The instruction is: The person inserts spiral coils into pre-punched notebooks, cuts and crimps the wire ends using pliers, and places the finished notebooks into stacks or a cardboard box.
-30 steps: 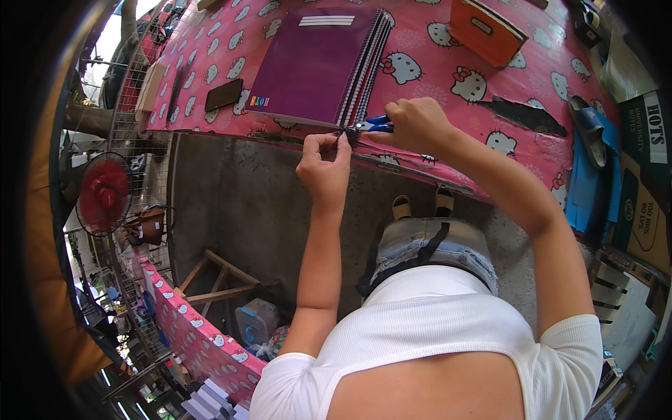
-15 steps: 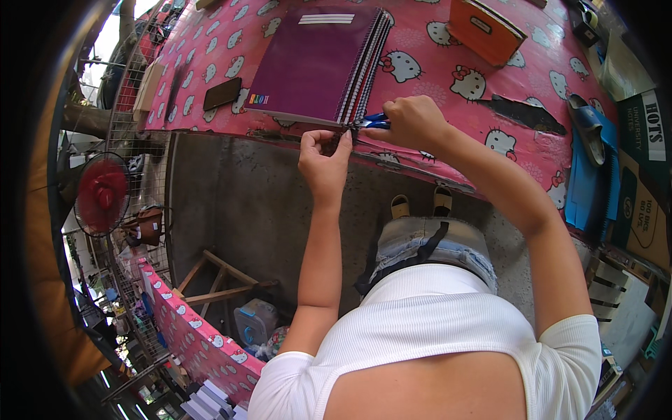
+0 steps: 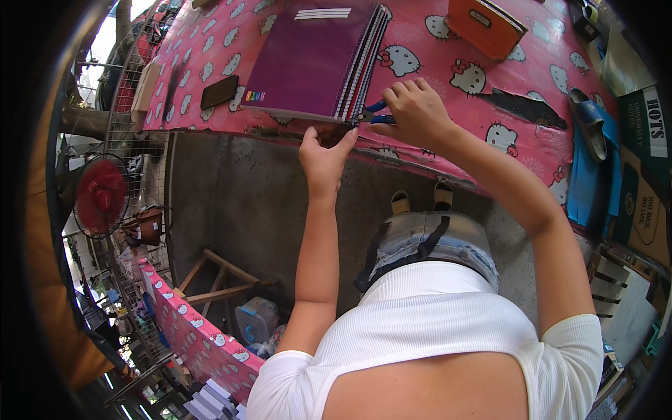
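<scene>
A stack of spiral notebooks [image 3: 311, 59] with a purple cover lies at the table's near edge, its wire coils on the right side. My left hand [image 3: 325, 155] is closed at the stack's near right corner, thumb and fingers about the lower coil end; the fingertips are partly hidden. My right hand [image 3: 420, 115] grips pliers [image 3: 376, 107] with blue handles. The pliers' jaws are at the coil end beside my left thumb, and the handles look spread apart. Whether the jaws touch the wire is too small to tell.
The table [image 3: 462, 126] has a torn pink patterned cover. On it are a dark phone [image 3: 220, 92], an orange notebook [image 3: 484, 28] standing at the back and a slipper [image 3: 588, 126] at the right. Cardboard boxes [image 3: 640, 203] stand far right, a red fan [image 3: 103, 194] left.
The pliers' handles have spread wider and my right hand has turned and risen slightly. The notebook stack has shifted slightly toward me and to the left. My left hand stays at the corner.
</scene>
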Action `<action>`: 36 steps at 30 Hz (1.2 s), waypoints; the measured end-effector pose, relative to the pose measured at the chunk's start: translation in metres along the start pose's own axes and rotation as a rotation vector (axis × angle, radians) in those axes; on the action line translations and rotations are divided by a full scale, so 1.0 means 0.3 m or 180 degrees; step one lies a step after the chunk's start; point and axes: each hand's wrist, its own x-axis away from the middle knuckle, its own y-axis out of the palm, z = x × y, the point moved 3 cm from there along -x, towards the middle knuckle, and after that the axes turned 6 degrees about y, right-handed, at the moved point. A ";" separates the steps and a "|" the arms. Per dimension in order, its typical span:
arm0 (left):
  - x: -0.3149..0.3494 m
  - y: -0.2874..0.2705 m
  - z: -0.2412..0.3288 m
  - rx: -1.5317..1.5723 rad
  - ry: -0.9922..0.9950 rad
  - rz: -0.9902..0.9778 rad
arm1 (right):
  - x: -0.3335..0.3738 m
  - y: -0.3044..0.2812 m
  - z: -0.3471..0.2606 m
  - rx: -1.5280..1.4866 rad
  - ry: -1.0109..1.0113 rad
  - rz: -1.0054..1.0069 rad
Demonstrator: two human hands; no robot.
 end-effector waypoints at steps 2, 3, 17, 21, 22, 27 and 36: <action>-0.005 0.008 0.009 -0.0110 0.0000 -0.0067 | -0.003 0.007 0.005 -0.0090 0.0154 -0.0261; -0.007 0.002 0.003 -0.0113 -0.0003 -0.0061 | -0.009 0.005 0.002 -0.0183 0.0282 -0.0511; -0.007 -0.012 -0.029 0.0490 -0.0594 0.0109 | 0.012 0.036 0.008 -0.0125 -0.0090 0.0282; -0.028 -0.030 -0.057 0.0340 -0.0567 0.0076 | -0.005 0.030 -0.004 -0.0358 0.0521 -0.1217; -0.031 -0.032 -0.059 0.0350 -0.0522 0.0059 | -0.006 0.009 -0.009 -0.0360 0.0514 -0.1223; -0.027 -0.061 -0.093 0.0592 -0.0775 0.0123 | 0.045 0.018 0.032 0.0062 0.0194 -0.0216; -0.015 -0.013 -0.123 0.0859 -0.1148 -0.0331 | 0.012 0.060 -0.019 -0.0088 0.0060 -0.0349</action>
